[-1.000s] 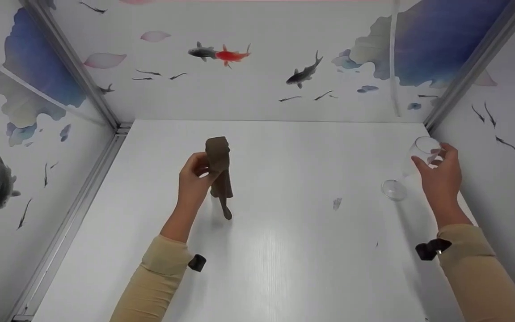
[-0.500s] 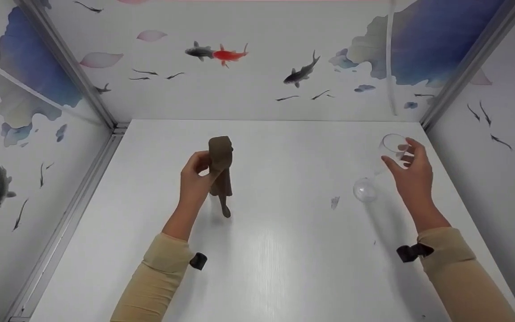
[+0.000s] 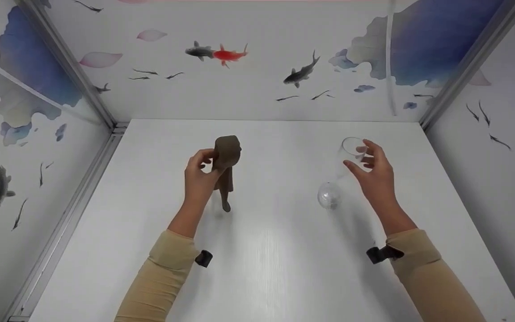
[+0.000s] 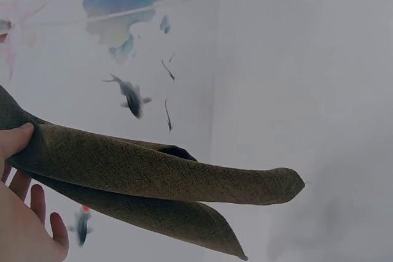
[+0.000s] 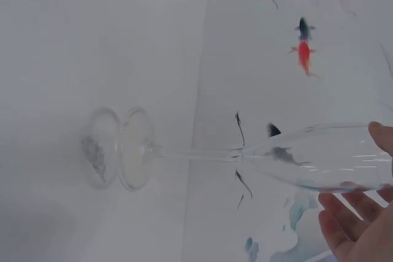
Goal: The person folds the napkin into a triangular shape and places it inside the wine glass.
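Note:
In the head view my left hand (image 3: 200, 174) pinches a folded brown cloth (image 3: 227, 152) between thumb and fingers. The left wrist view has this cloth (image 4: 141, 161) hanging in two long folds toward the table. Right of centre, my right hand (image 3: 376, 172) grips the bowl of a clear champagne flute (image 3: 351, 147) near its rim. The flute is upright, its round foot (image 5: 136, 149) down and close over the tabletop in the right wrist view, with a reflection below it. Thumb and fingers (image 5: 353, 213) lie on opposite sides of the bowl.
A white, glossy table (image 3: 266, 250) lies under both hands. White panels with painted fish (image 3: 230, 55) and blue leaves stand behind it and at both sides, joined by metal posts (image 3: 476, 67). Small dark camera mounts (image 3: 204, 258) sit at the wrists.
My right hand has carried the flute left from the table's right edge, toward the middle. My left hand has shifted slightly right with the cloth.

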{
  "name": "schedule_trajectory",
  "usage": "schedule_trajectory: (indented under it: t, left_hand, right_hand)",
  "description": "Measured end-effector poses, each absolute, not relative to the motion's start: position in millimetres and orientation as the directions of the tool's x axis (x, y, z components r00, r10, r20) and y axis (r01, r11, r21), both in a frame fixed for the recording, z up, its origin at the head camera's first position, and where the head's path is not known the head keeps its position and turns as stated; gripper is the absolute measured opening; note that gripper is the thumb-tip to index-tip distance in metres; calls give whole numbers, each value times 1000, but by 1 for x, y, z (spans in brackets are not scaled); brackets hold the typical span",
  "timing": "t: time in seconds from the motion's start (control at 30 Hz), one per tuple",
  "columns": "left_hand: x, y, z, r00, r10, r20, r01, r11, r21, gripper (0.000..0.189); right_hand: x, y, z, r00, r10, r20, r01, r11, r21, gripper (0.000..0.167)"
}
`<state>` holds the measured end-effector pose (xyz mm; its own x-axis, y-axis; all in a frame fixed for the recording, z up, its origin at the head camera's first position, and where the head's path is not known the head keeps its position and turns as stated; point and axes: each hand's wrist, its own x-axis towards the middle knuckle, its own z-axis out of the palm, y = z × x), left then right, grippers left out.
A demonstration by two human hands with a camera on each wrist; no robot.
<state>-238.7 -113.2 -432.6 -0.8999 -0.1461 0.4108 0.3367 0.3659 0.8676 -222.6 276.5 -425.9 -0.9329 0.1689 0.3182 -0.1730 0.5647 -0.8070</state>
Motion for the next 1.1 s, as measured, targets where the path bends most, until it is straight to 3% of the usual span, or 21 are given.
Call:
schedule_trajectory:
  t: [0.63,0.97,1.1]
  left_hand:
    - [-237,-107,-427,-934,-161,320,262,301,917,30]
    - [-237,-106,-428,-953,-137,270,244,181,953,31]
    - [-238,-105,-428,-952,-131,275,248,194,949,31]
  right_hand:
    - [-236,192,-433,-941,-1,339,-290,521,-803,65]
    - [-240,169,-437,-945,-24,326,-292,507,-811,65]
    - [-240,163,-440,-953,-20,302,-271,503,-821,65]
